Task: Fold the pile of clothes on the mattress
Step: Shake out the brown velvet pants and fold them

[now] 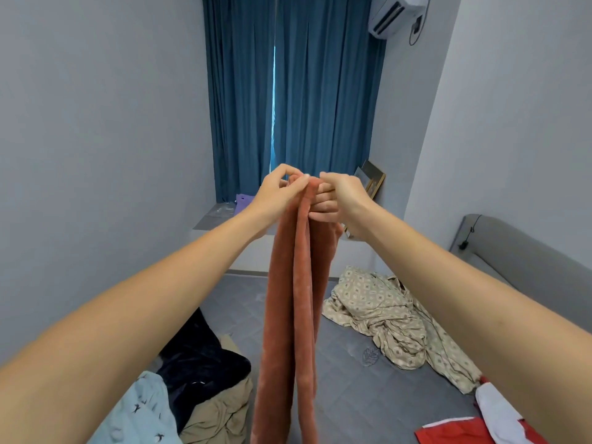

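Your left hand [282, 190] and right hand [336, 200] both pinch the long rust-orange plush garment [290, 299] at frame centre, hanging doubled above the grey mattress [346, 395]. Next, likely lower it flat and fold.

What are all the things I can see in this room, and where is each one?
Towel: one, rust orange, hanging from both hands, centre.
Patterned garment: one, beige, crumpled on mattress, right.
Clothes pile: several, dark navy, tan, light blue, lower left.
Red and white garment: one, lower right.
Mattress: one, grey.
Curtain: one, blue, far wall.
Air conditioner: one, white, top right.
Picture frames: leaning by curtain.
Left hand: pinches towel top.
Right hand: grips towel top.
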Tool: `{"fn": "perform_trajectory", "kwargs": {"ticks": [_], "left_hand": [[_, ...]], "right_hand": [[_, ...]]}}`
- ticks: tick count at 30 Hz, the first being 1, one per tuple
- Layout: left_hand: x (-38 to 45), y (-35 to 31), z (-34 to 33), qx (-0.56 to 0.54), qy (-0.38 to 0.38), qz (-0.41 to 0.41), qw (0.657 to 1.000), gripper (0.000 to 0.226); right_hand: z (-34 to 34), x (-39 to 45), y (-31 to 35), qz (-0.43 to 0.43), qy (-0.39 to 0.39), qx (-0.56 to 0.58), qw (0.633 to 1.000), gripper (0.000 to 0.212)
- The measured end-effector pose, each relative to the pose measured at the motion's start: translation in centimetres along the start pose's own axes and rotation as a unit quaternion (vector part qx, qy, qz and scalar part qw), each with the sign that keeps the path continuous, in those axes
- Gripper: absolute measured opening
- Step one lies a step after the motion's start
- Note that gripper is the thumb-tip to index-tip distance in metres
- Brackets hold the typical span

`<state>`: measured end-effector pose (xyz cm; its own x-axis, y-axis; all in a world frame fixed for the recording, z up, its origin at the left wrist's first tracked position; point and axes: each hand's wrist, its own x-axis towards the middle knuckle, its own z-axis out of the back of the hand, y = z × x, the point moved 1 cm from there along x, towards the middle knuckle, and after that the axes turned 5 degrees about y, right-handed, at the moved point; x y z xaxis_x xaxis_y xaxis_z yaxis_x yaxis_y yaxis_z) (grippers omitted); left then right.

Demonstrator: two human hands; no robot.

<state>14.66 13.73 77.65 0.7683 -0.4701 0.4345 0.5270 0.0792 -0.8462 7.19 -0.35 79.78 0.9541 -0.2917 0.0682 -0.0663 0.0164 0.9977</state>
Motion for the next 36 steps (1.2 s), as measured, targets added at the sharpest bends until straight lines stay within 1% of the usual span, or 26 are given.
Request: {"fn": "perform_trajectory", "kwargs": {"ticks": [2,3,4,6,8,9,11,12,13,15,18,20,23,26,28,30,32,34,35,36], "left_hand": [[-0.7,-0.2,0.2,-0.014,0.022,-0.015,1.000,0.036],[-0.9,-0.2,0.2,-0.006,0.025,-0.024,0.999,0.040],[-1.0,0.0,0.3,0.004,0.017,-0.031,0.999,0.039],[-1.1,0.1,0.5,0.014,-0.018,-0.039,0.999,0.027],[-1.0,0.1,0.8,0.022,-0.037,-0.039,0.998,0.016],[-0.9,0.0,1.0,0.027,-0.035,-0.037,0.998,0.014],[-0.9,-0.2,1.3,0.038,-0.024,-0.042,0.998,0.012],[-0.9,-0.3,1.5,0.044,-0.017,-0.048,0.998,0.011],[-0.8,-0.4,1.8,0.047,-0.009,-0.053,0.997,0.011],[-0.7,-0.6,2.6,0.042,0.015,-0.061,0.997,0.011],[-0.7,-0.9,3.8,0.028,0.061,-0.076,0.995,0.014],[-0.8,-1.2,4.4,0.020,0.088,-0.084,0.992,0.014],[-0.9,-1.5,5.1,0.019,0.098,-0.087,0.991,0.014],[-1.0,-1.4,5.7,0.021,0.095,-0.086,0.992,0.014],[-1.0,-1.5,5.9,0.033,0.081,-0.087,0.992,0.014],[-1.1,-1.6,6.1,0.044,0.068,-0.087,0.993,0.013],[-1.4,-1.8,6.3,0.051,0.058,-0.084,0.993,0.014],[-1.9,-1.7,6.4,0.055,0.051,-0.084,0.994,0.014],[-2.2,-1.6,6.4,0.056,0.048,-0.082,0.994,0.014],[-2.6,-1.5,6.3,0.057,0.043,-0.078,0.994,0.014]], "right_hand": [[0.1,0.0,0.0,0.007,0.001,-0.014,1.000,0.030],[0.1,0.1,-0.1,0.010,0.004,-0.020,1.000,0.028],[0.1,0.1,-0.2,0.011,0.013,-0.023,1.000,0.025],[0.3,0.1,-0.3,0.018,0.040,-0.050,0.998,0.019],[0.7,0.0,-0.5,0.054,0.050,-0.110,0.991,0.017],[1.1,0.2,-0.6,0.086,0.037,-0.152,0.984,0.017],[1.9,0.5,-1.0,0.158,-0.010,-0.252,0.955,0.014],[2.3,0.7,-1.2,0.179,-0.024,-0.298,0.937,0.020],[2.9,0.9,-1.5,0.183,-0.021,-0.334,0.925,0.031],[4.0,1.1,-1.9,0.163,0.015,-0.370,0.914,0.045],[5.2,1.1,-2.0,0.151,0.054,-0.361,0.919,0.043],[5.4,0.8,-1.7,0.151,0.095,-0.328,0.928,0.035],[5.2,0.4,-1.6,0.144,0.148,-0.324,0.923,0.023],[5.4,0.6,-1.9,0.180,0.131,-0.315,0.923,0.026],[5.4,0.6,-1.9,0.224,0.095,-0.334,0.911,0.029],[5.1,0.5,-1.8,0.259,0.073,-0.354,0.896,0.028],[5.0,0.2,-1.7,0.270,0.080,-0.340,0.897,0.026],[5.1,-0.1,-1.6,0.263,0.106,-0.325,0.902,0.034],[5.1,-0.3,-1.6,0.262,0.115,-0.332,0.899,0.038],[5.2,-0.4,-1.5,0.267,0.118,-0.347,0.891,0.038]]}}
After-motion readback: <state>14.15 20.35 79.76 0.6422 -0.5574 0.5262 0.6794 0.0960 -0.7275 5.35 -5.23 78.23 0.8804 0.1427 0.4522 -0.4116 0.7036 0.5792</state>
